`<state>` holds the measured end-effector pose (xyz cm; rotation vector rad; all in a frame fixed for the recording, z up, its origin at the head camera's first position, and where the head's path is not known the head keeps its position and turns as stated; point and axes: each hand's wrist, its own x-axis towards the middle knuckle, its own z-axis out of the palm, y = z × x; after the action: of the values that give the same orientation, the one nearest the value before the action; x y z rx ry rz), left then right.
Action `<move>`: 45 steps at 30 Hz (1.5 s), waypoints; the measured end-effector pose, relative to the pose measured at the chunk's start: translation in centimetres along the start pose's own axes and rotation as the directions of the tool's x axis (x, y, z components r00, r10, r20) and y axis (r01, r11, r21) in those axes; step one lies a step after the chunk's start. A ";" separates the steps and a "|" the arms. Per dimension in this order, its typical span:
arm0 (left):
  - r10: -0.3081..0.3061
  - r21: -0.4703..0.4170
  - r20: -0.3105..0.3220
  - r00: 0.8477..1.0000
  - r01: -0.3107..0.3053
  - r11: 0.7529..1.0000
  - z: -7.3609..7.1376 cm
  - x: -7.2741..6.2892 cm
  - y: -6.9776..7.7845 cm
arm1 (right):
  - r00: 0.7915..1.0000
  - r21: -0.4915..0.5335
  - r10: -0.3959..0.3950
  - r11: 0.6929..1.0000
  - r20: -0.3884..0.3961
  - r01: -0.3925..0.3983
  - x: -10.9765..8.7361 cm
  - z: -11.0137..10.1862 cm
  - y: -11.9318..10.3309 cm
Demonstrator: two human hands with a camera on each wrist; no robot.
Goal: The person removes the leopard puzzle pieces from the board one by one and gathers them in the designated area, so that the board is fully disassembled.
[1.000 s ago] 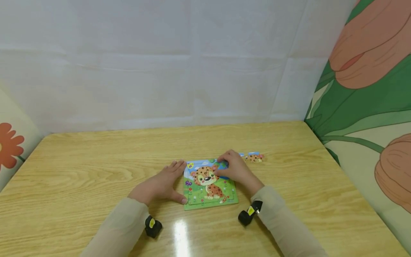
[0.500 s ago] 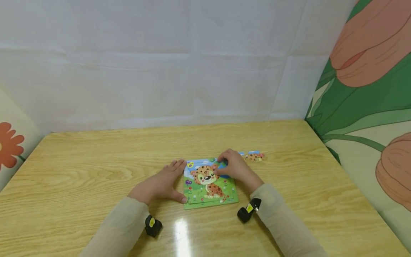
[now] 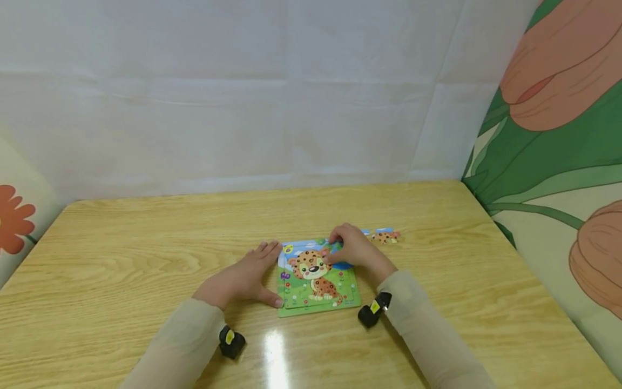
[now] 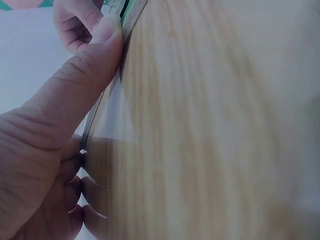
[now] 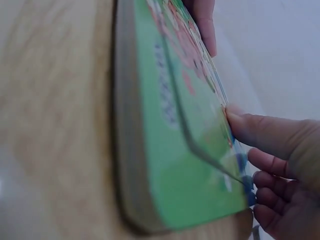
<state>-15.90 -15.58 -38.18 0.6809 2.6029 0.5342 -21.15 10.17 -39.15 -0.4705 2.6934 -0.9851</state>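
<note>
Glossy wood-grain table (image 3: 146, 248), smooth puzzle board (image 3: 315, 278)

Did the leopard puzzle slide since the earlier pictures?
No, the leopard puzzle looks unmoved: in the head view, it keeps the same spot on the table.

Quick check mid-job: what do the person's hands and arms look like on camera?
The left hand and right hand are ungloved. The left sleeve and right sleeve are plain beige. At each wrist sits a small black device, left and right, with a yellow marking.
</note>
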 end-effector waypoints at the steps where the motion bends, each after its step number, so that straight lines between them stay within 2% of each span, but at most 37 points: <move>1: 0.001 0.000 0.000 1.000 -0.001 1.000 0.0 0.0 0.0 | 1.000 -0.001 0.000 1.000 0.006 0.000 0.0 0.0 0.0; 14: -0.008 0.007 0.006 1.000 0.008 1.000 0.0 0.0 0.1 | 0.999 0.005 -0.015 1.000 0.031 0.015 0.1 -0.1 0.1; 24: -0.005 0.004 0.004 1.000 0.005 1.000 0.0 0.1 0.1 | 0.998 -0.008 0.034 0.999 0.049 -0.033 0.1 -0.1 -0.3; 34: -0.005 -0.001 0.001 1.000 0.005 1.000 0.0 0.0 0.2 | 0.999 -0.099 -0.033 0.995 -0.001 0.032 -0.3 0.0 -0.9; 39: -0.003 0.000 -0.002 1.000 0.003 1.000 0.0 0.0 0.3 | 0.999 -0.069 -0.032 0.997 -0.007 0.031 -0.5 0.0 -0.9; 45: 0.003 0.008 -0.007 1.000 -0.003 1.000 0.0 0.1 0.2 | 1.000 0.032 -0.020 0.999 -0.006 0.020 -0.5 0.4 -0.7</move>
<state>-15.93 -15.36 -38.07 0.6868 2.6128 0.5278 -20.42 9.65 -38.93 -0.4905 2.6789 -1.0349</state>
